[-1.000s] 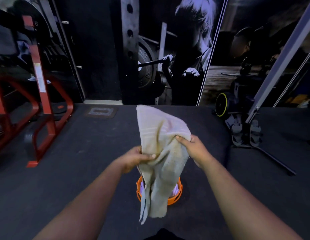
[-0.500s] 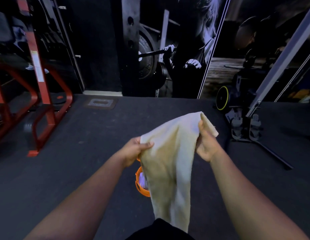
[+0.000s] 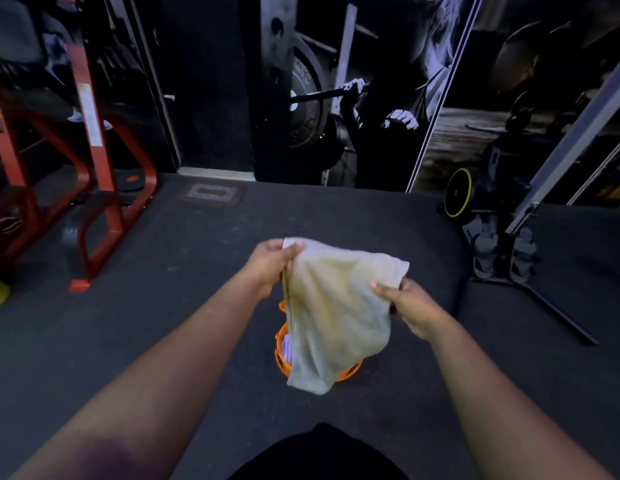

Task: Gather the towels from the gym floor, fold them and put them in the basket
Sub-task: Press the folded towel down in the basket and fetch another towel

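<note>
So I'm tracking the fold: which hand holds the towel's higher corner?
The left hand pinches the towel at its top corner; the right hand grips its lower edge, above the orange basket.

floor [image 3: 163, 341]: dark rubber | wall mural [image 3: 388, 81]: lifter | red rack [image 3: 100, 188]: left

Open dark floor [image 3: 336, 216] at centre; red rack [image 3: 100, 188] blocks far left; cable machine base [image 3: 502, 251] blocks right.

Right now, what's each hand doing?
Left hand: fingers grip the towel at its top corner.
Right hand: fingers grip the towel's right edge.
</note>
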Available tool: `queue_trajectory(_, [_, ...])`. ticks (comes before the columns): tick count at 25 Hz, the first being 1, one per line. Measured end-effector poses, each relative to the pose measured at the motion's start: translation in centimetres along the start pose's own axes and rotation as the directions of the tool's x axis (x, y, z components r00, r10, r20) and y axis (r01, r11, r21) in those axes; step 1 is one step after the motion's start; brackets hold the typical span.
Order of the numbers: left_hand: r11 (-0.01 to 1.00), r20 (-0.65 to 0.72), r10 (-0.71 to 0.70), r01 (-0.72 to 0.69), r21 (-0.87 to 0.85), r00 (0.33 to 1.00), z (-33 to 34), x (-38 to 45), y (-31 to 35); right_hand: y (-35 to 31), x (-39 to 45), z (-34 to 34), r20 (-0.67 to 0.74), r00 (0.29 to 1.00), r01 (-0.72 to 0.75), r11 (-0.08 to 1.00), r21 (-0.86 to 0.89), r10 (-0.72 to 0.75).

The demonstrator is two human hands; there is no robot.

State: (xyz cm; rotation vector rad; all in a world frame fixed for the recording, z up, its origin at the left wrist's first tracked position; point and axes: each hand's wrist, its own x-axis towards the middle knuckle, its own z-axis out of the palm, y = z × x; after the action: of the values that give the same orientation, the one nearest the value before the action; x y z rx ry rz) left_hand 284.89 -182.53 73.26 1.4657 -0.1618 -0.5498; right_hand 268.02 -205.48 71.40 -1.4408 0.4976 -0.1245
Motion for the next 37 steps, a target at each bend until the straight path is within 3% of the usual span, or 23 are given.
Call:
queue_trajectory(1, [0.999,0.031,0.034,-0.032,-0.038,0.999,0.1,0.2,0.8,0.3,0.0,-0.1,-0.005,1.0,0.007,0.998,-0.065,-0.008])
queue_trajectory(2, [0.998,0.091,0.053,-0.056,0.035,0.994,-0.1,0.3,0.6,0.2,0.1,-0.2,-0.043,0.999,0.026,0.998,-0.056,-0.029])
queue_trajectory(4, [0.924,0.164,-0.031,-0.034,0.38,0.986,-0.9,0.3,-1.6,-0.7,0.1,-0.3,-0.125,0.987,0.094,0.995,-0.029,-0.097])
queue_trajectory(5, [0.872,0.116,-0.055,-0.009,0.489,0.992,-1.2,0.4,-2.5,-1.2,0.1,-0.3,-0.152,0.981,0.115,0.993,-0.036,-0.119])
queue_trajectory(7, [0.904,-0.014,-0.002,0.008,0.426,1.0,-1.2,1.2,-2.5,-1.6,0.3,-0.6,-0.137,0.981,0.133,0.991,-0.027,-0.136])
queue_trajectory(10, [0.973,-0.066,0.052,-0.036,0.226,0.996,-0.5,1.9,-0.6,-1.1,-0.1,-1.0,-0.032,0.997,0.065,0.996,-0.055,-0.067])
queue_trajectory(13, [0.981,-0.166,0.067,-0.035,0.19,0.984,-0.2,1.8,-0.4,-1.4,0.2,-1.0,-0.133,0.984,0.097,0.986,-0.139,-0.116])
queue_trajectory(16, [0.988,-0.053,0.058,-0.05,0.145,0.997,-0.9,1.5,-1.4,-1.2,1.0,-1.0,-0.221,0.959,0.15,0.979,-0.137,-0.178])
queue_trajectory(18, [0.945,0.058,0.001,-0.02,0.327,0.998,-1.7,1.6,-2.4,-0.5,1.3,-1.5,-0.249,0.952,0.134,0.975,-0.176,-0.176])
queue_trajectory(20, [0.879,0.04,0.028,-0.044,0.475,0.999,-2.2,1.9,-2.8,0.2,1.5,-2.4,-0.264,0.949,0.084,0.946,-0.314,-0.173])
queue_trajectory(22, [0.85,-0.003,0.11,-0.093,0.519,0.994,-2.0,1.8,-2.4,0.6,1.7,-3.1,-0.314,0.925,0.061,0.902,-0.428,-0.212])
queue_trajectory(24, [0.862,-0.03,0.155,-0.12,0.492,0.987,-1.5,1.9,-1.9,0.6,2.0,-3.1,-0.338,0.901,0.094,0.884,-0.458,-0.271])
queue_trajectory(26, [0.94,-0.059,0.122,-0.096,0.328,0.991,-1.1,1.8,-1.8,0.2,2.0,-2.9,-0.293,0.921,0.138,0.919,-0.37,-0.257])
queue_trajectory(28, [0.978,-0.009,0.089,-0.086,0.188,0.996,-0.8,1.3,-1.5,0.1,1.9,-2.8,-0.185,0.959,0.152,0.939,-0.307,-0.216])
queue_trajectory(29, [0.974,0.039,0.1,-0.106,0.201,0.994,-0.8,1.1,-1.4,0.1,1.8,-2.9,-0.149,0.962,0.161,0.916,-0.368,-0.229])
queue_trajectory(31, [0.917,0.113,0.127,-0.16,0.364,0.986,-1.0,1.1,-1.1,-0.1,1.8,-3.0,-0.14,0.951,0.143,0.792,-0.594,-0.277])
queue_trajectory(32, [0.84,0.131,0.148,-0.195,0.507,0.98,-1.0,1.1,-0.9,-0.2,1.8,-3.1,-0.146,0.94,0.131,0.72,-0.682,-0.309])
queue_trajectory(35, [0.472,0.153,0.226,-0.246,0.847,0.962,-1.2,1.4,-0.6,-0.5,1.5,-2.7,-0.115,0.919,0.128,0.561,-0.818,-0.377])
queue_trajectory(37, [0.343,0.144,0.245,-0.225,0.912,0.959,-1.2,1.1,-0.4,-0.6,1.4,-2.5,-0.101,0.918,0.111,0.494,-0.862,-0.383])
